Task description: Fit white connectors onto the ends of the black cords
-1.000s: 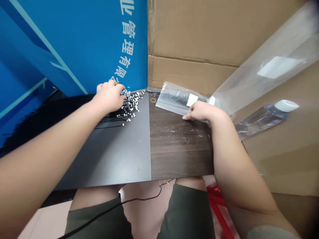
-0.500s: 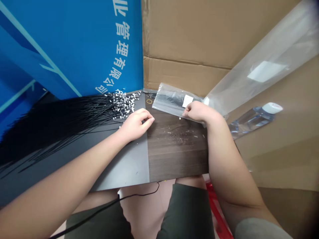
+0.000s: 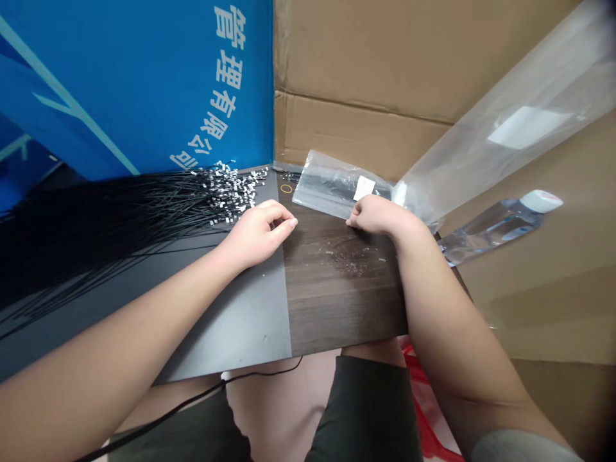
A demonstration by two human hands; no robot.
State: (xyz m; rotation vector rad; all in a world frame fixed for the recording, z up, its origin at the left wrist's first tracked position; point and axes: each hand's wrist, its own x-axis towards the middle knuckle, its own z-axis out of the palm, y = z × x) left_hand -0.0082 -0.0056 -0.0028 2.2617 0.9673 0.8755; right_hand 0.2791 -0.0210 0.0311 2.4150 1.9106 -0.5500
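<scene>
My left hand (image 3: 260, 235) rests near the seam between the grey and the wood-grain table top, thumb and fingertips together in a pinch. Whether anything is in that pinch is too small to tell. Beside it, to the left, lies a big bundle of thin black wires (image 3: 144, 205) with small white ends (image 3: 231, 192). My right hand (image 3: 374, 214) bends down at the front edge of a clear plastic bag (image 3: 327, 190), fingertips pinched close to the table. What those fingers hold, if anything, is hidden. A white label (image 3: 364, 187) shows on the bag.
Small scraps (image 3: 353, 263) are scattered on the wood-grain table top (image 3: 337, 308). A yellow ring (image 3: 286, 188) lies by the bag. At the right are a water bottle (image 3: 500, 224) and a long clear plastic sleeve (image 3: 481, 141). Cardboard (image 3: 360, 58) and a blue panel (image 3: 144, 77) stand behind.
My right hand has moved slightly left and down, off the bag's label area. A small white bit on the table there is no longer visible. My left hand has shifted little; the view has tilted.
</scene>
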